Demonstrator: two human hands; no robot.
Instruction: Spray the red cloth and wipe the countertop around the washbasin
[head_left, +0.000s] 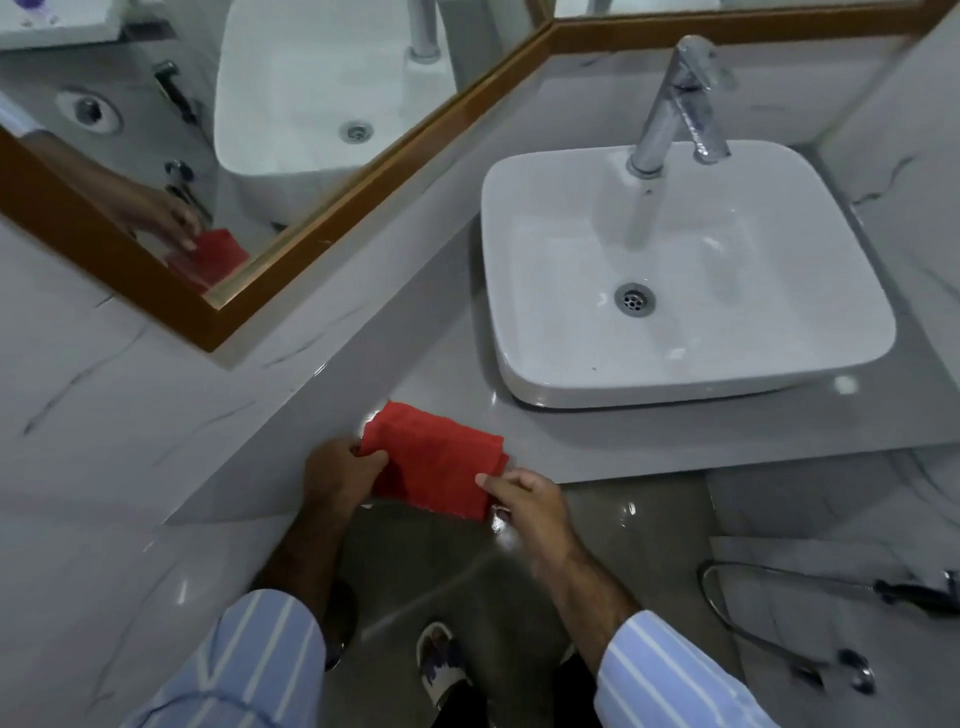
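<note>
A folded red cloth (434, 457) is held over the front left edge of the grey countertop (597, 441). My left hand (337, 470) pinches its left end and my right hand (524, 499) pinches its right end. The white washbasin (685, 364) stands on the countertop to the upper right, with a chrome tap (675, 104) at its back. No spray bottle is in view.
A wood-framed mirror (291, 249) hangs on the marble wall at left and reflects the basin, a hand and the cloth. A hand shower with a metal hose (779, 613) hangs at lower right. Dark floor and a sandalled foot (441, 660) lie below.
</note>
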